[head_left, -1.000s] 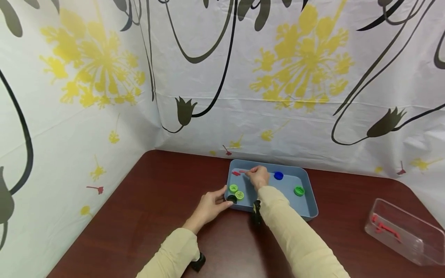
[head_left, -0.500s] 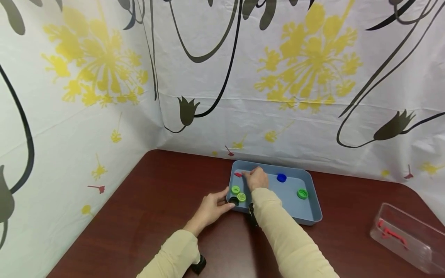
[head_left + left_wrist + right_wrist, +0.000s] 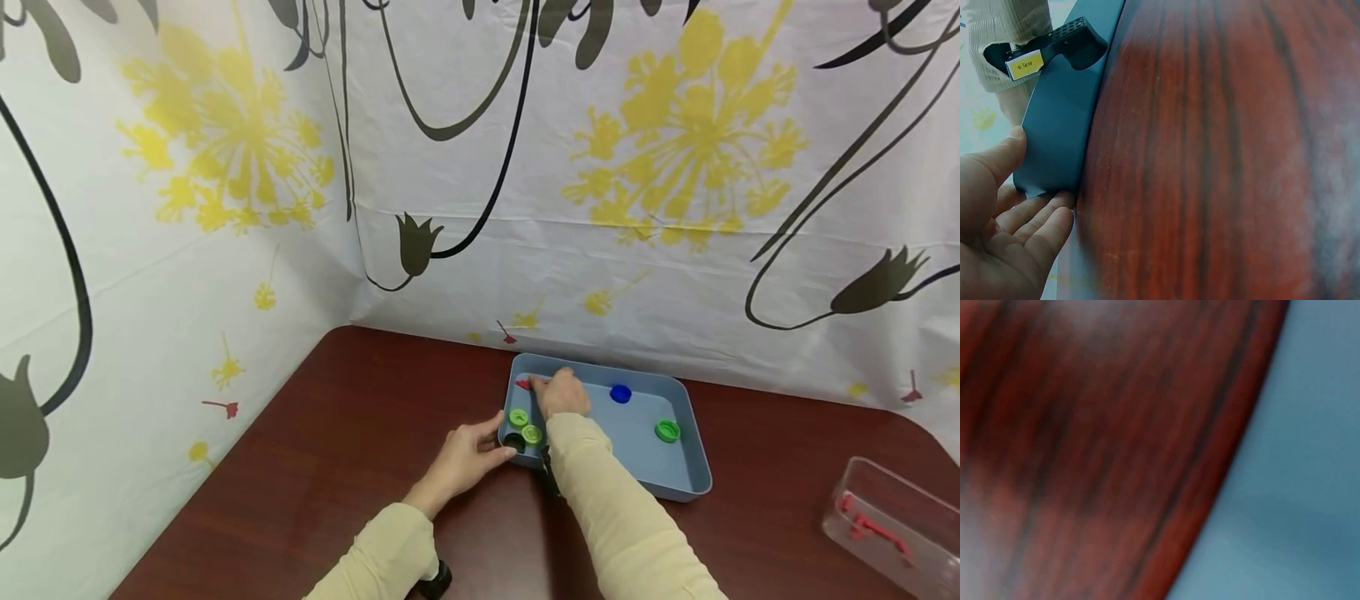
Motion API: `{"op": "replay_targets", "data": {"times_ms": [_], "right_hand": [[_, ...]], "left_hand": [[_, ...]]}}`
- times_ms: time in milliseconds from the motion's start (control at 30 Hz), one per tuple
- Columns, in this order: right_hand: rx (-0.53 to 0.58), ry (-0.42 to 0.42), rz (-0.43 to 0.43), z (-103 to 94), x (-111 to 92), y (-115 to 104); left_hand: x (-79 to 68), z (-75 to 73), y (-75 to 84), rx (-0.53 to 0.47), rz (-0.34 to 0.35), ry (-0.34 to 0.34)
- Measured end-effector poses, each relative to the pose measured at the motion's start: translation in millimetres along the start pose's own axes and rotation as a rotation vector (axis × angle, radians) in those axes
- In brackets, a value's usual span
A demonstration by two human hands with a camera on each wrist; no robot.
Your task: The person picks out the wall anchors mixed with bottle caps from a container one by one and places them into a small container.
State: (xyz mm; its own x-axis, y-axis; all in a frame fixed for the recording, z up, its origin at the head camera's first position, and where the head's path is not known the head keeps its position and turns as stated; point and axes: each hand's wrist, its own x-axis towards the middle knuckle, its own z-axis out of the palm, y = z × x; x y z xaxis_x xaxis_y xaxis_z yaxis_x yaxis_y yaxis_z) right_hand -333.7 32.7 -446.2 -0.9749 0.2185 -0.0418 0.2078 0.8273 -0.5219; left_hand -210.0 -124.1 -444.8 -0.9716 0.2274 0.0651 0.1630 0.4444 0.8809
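Observation:
A blue-grey tray (image 3: 645,467) sits on the dark red-brown table. My left hand (image 3: 465,458) grips its near left corner, thumb on the front side and fingers round the left side; in the left wrist view my left hand (image 3: 1010,231) holds the tray wall (image 3: 1063,125). Inside the tray my right hand (image 3: 561,393) reaches to the far left, fingertips at small red pieces (image 3: 522,384). Whether it pinches one is too small to tell. Two light green caps (image 3: 532,434) and a black cap (image 3: 514,442) lie near the left hand.
Farther right in the tray are a blue cap (image 3: 620,393) and a green cap (image 3: 667,431). A clear plastic box (image 3: 892,533) with red pieces (image 3: 879,533) stands at the table's right. Behind the table (image 3: 360,433) hangs a patterned white curtain (image 3: 465,208).
A thin red piece at my right fingertips has come down beside the other red ones at the tray's left. The left hand keeps its grip. The head view has shifted slightly.

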Motion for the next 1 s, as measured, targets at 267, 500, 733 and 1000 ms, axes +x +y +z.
{"op": "replay_targets", "data": {"times_ms": [267, 500, 733, 1000], "right_hand": [[-0.053, 0.008, -0.012, 1.2, 1.6, -0.9], [-0.079, -0.017, 0.004, -0.3, 1.8, -5.0], [-0.081, -0.035, 0.011, -1.7, 3.2, -6.7], [-0.078, -0.059, 0.006, -1.7, 6.7, -3.4]], "left_hand": [[1.0, 0.7, 0.1, -0.011, -0.010, -0.006], [0.6, -0.5, -0.6, -0.024, -0.016, -0.007], [1.1, -0.8, 0.4, -0.029, -0.019, -0.001], [0.3, -1.1, 0.9, -0.026, -0.014, 0.002]]}}
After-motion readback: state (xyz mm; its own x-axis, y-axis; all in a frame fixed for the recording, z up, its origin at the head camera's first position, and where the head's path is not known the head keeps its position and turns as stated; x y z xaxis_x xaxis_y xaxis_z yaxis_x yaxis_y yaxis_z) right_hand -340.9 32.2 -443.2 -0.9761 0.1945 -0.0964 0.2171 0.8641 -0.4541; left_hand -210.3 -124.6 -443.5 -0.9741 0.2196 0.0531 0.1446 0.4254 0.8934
